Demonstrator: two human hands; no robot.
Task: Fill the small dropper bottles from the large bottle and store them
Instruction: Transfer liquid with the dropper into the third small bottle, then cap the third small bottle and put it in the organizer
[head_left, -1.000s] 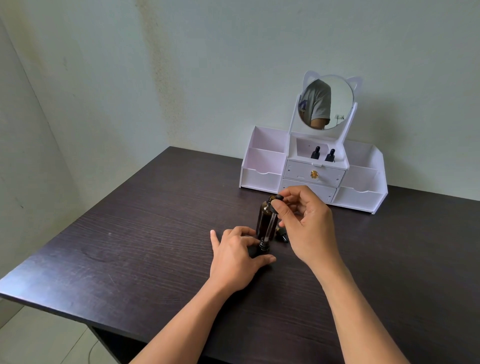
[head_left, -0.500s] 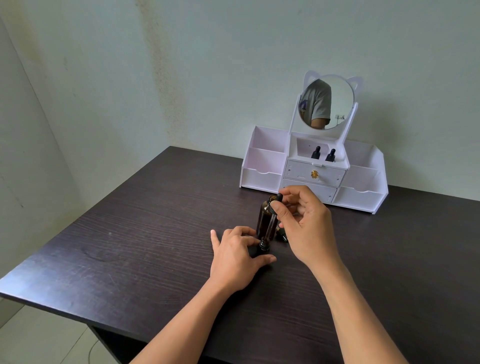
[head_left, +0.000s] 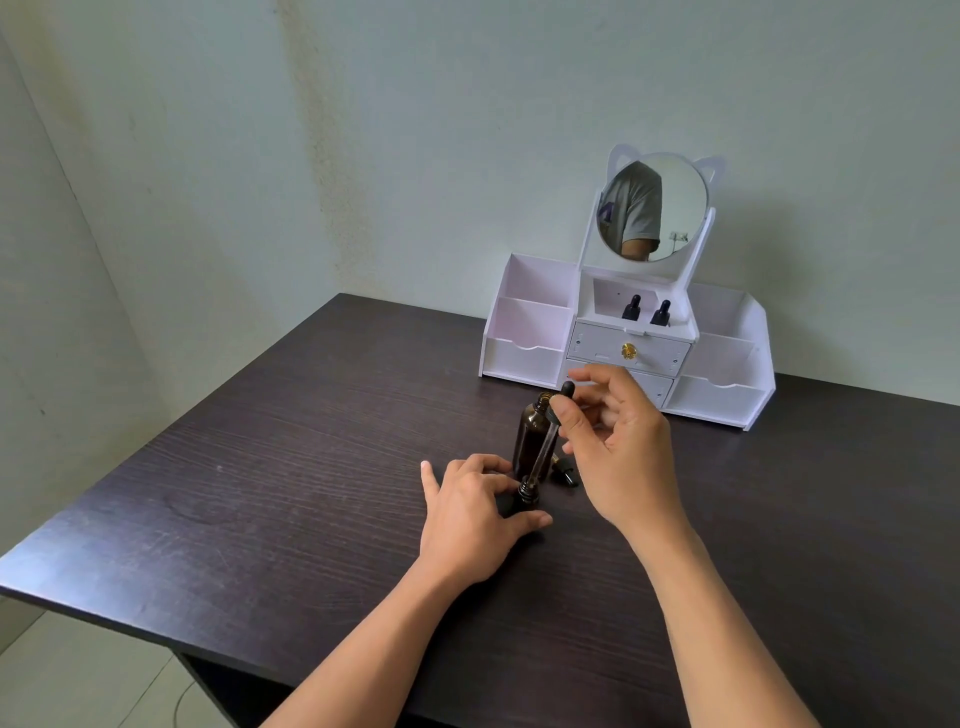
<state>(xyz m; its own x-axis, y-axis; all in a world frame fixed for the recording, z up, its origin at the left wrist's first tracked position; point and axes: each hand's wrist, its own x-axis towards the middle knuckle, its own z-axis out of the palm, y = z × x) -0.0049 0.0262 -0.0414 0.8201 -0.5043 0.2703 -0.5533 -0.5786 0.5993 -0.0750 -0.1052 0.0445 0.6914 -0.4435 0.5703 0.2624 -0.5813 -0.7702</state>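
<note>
Dropper bulb (head_left: 567, 387) now uncovered; dark table (head_left: 260, 467)

Dark amber large bottle (head_left: 531, 437); black dropper (head_left: 550, 431); white organizer (head_left: 524, 358) with gold drawer knob (head_left: 629, 352); dark brown wood-grain table (head_left: 260, 493); pale green wall (head_left: 415, 130).

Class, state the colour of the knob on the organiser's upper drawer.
Gold; the knob shows best in the head view.

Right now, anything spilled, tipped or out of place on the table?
Nothing stands out. No spill shows on the table. The large bottle stands upright and uncapped, a dark cap-like piece lying beside it. The right hand pinches the dropper, slanted down to the small bottle that the left hand holds.
</note>
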